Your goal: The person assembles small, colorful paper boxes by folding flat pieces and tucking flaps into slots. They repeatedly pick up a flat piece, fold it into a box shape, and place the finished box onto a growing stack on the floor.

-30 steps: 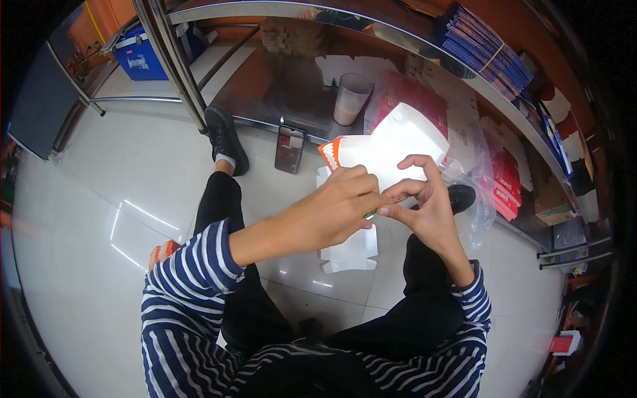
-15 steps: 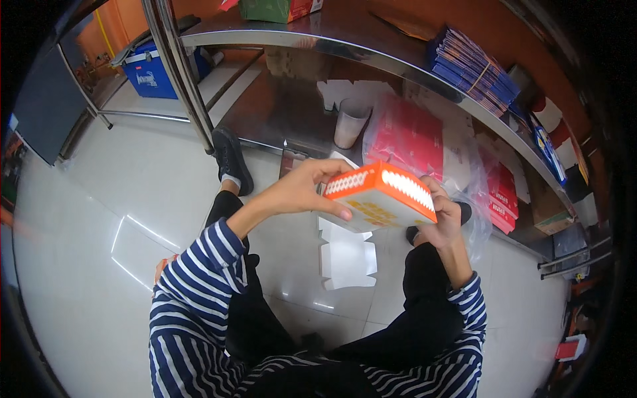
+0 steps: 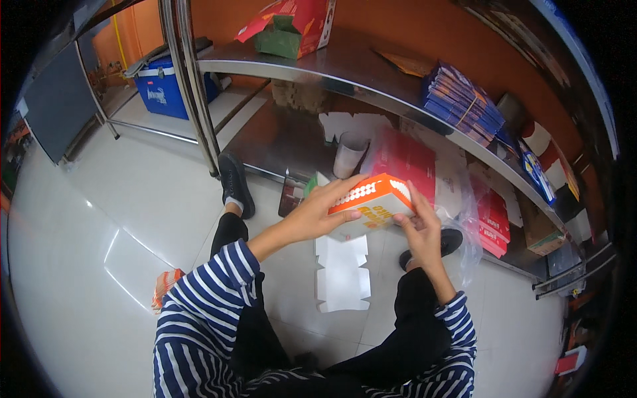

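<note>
A small orange-and-white carton (image 3: 370, 213) with yellow lettering is held up in front of me by both hands. My left hand (image 3: 318, 211) grips its left side, thumb on the pale face and fingers over the orange edge. At the right end, my right hand (image 3: 424, 225) has its thumb against the lower corner and its fingers along the orange side. Below them, an unfolded white cardboard blank (image 3: 343, 282) lies flat on the floor between my legs, its upper end hidden behind the carton.
Ahead, the low steel shelf bears a clear cup (image 3: 350, 154) and red flat packs in plastic (image 3: 406, 156). Above are a banded bundle of blue leaflets (image 3: 464, 103) and a red-and-green box (image 3: 295, 33). Orange folded cartons (image 3: 166, 286) lie at left; a blue cooler (image 3: 164, 94) stands beyond.
The carton has turned and shifted slightly left in my hands. My right hand has moved from behind its end to its near right corner. The view has tilted up a little.
</note>
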### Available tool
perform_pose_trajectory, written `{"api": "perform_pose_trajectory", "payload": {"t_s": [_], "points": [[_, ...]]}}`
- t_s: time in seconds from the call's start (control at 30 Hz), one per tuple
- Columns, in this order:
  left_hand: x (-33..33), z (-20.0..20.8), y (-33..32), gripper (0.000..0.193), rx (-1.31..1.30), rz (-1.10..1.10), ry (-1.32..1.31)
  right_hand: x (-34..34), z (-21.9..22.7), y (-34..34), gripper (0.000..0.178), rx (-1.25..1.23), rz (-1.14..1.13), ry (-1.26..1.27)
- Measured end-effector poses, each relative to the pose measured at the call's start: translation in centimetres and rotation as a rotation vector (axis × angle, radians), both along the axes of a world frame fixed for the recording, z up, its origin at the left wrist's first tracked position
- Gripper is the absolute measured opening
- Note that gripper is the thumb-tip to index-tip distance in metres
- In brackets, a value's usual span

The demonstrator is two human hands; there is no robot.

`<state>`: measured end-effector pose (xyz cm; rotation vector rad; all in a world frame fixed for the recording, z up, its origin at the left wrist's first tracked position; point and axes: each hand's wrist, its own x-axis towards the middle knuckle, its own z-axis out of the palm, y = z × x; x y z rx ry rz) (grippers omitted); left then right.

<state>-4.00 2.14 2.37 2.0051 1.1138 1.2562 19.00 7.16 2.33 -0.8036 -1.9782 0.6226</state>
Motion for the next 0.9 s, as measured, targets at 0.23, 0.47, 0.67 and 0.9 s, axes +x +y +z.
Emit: {"api": "perform_pose_trajectory", "payload": {"t_s": [0.23, 0.47, 0.67, 0.9], "points": [[2.0, -1.6, 0.6, 0.045, 0.126, 0.277, -0.074, -2.7, -2.2, -1.0, 0.052, -0.226, 0.057, 0.147], [1.6, -3.1, 2.4, 0.028, -0.122, 0.145, -0.53, -3.8, -2.1, -0.4, 0.039, -0.649, -0.053, 0.554], [2.3, -3.0, 2.9, 0.026, -0.224, 0.032, -0.635, -2.6, -2.0, -0.1, 0.027, -0.638, -0.068, 0.488], [1.0, -5.3, 5.1, 0.033, -0.338, 0.238, -0.056, -1.8, -6.4, 3.7, 0.024, -0.71, -0.091, 0.545]]}}
